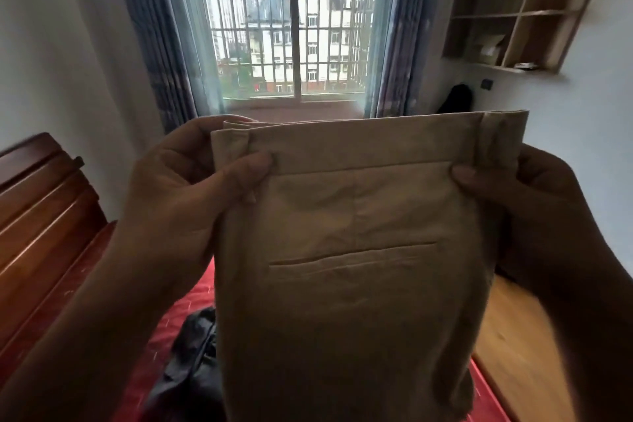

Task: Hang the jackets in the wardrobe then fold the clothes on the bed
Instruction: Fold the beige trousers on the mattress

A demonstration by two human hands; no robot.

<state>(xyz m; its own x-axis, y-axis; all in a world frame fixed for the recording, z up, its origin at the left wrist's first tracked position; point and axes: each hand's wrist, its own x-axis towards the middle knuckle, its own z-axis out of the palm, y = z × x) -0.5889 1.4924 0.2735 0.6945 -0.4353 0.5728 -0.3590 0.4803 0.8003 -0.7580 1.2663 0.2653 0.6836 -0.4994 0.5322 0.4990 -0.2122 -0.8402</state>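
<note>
Both hands, left [178, 188] and right [534, 192], pinch the waistband of beige trousers [349, 250] (back pocket showing), held above the red bed [178, 329].

Beige trousers [356, 250] held up, waistband level on top, slit back pocket facing the camera, legs hanging toward 6 o'clock. Pinched at the waistband ends by the left hand [185, 188] at 9 o'clock and the right hand [534, 195] at 3 o'clock. Crumpled dark garment [195, 363] at 7 o'clock, lying on the red bed [161, 336].
</note>
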